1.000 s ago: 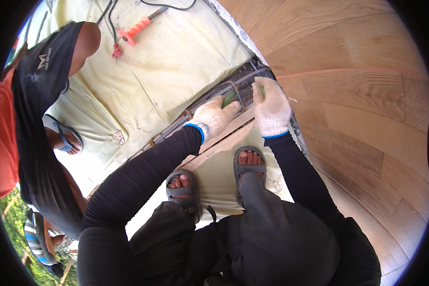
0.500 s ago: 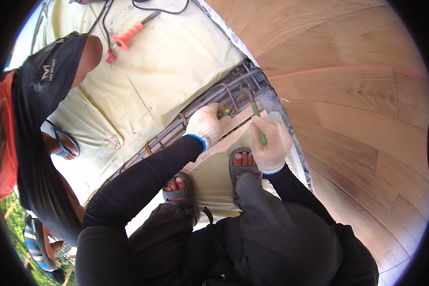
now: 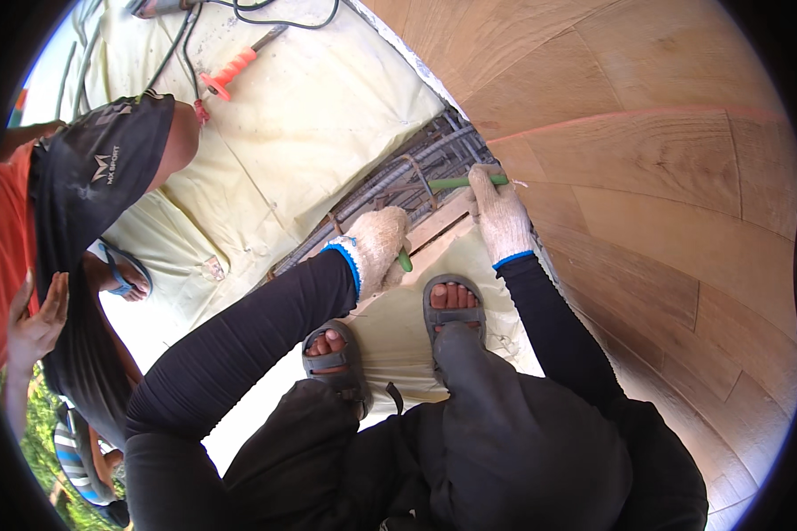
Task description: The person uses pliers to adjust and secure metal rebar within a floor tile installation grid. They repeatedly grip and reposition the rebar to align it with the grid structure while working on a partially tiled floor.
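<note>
Rebar (image 3: 423, 168) lies just left of the gloved right hand (image 3: 502, 212), which curls closed around a green-handled tool (image 3: 452, 182) pointing left across it, apparently for reach. Leftward, the gloved left hand (image 3: 376, 248) folds around another green handle (image 3: 405, 260), likely for security, one end protruding rightward.

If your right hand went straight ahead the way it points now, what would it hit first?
Beyond the green-handled tool it grips, the right hand would probably meet the steel bars first. Its height relative to them is unclear, so it might pass over.
</note>
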{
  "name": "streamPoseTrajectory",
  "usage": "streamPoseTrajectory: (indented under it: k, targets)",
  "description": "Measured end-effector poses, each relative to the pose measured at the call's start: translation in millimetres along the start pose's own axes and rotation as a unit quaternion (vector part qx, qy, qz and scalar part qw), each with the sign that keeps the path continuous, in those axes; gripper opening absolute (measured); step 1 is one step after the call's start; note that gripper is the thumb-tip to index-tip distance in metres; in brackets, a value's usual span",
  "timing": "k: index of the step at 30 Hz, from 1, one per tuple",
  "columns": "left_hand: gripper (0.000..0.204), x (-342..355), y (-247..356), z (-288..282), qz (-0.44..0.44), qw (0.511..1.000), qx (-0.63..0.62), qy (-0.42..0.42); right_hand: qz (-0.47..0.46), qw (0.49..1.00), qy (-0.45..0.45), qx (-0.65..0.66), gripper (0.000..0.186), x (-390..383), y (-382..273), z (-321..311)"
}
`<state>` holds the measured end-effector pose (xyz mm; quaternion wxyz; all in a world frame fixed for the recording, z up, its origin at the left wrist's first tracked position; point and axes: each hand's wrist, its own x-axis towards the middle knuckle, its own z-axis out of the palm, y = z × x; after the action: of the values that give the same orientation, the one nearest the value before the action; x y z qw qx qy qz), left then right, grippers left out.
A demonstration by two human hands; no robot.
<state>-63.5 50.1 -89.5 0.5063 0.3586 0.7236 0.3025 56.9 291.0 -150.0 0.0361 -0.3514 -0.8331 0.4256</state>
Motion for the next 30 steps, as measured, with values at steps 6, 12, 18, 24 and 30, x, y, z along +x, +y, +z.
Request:
streamPoseTrajectory:
  k: [6, 12, 18, 24, 30]
  targets:
    - [0.03, 27.8, 57.6, 102.1, -0.051, 0.982, 0.117, 0.138, 0.062, 0.996, -0.023, -0.062, 0.071, 39.6, 8.9, 17.9]
    - [0.018, 60.6, 62.0, 151.7, -0.082, 0.95, 0.192, 0.233, 0.072, 0.991, -0.032, -0.105, 0.069, 30.1, -32.2, 7.1]
    - [0.026, 21.1, 99.9, 99.3, -0.118, 0.88, 0.46, -0.003, -0.2, 0.972, -0.111, -0.058, 0.041, 3.8, -24.9, 5.4]
    - [0.028, 33.7, 49.8, 211.7, -0.163, 0.952, 0.236, 0.103, -0.242, 0.911, -0.332, 0.029, 0.05, -44.5, -22.3, 19.6]
    - [0.025, -60.3, 116.5, 118.2, -0.273, 0.914, -0.198, 0.226, -0.364, 0.909, -0.196, -0.043, 0.052, -64.5, -58.9, 36.6]
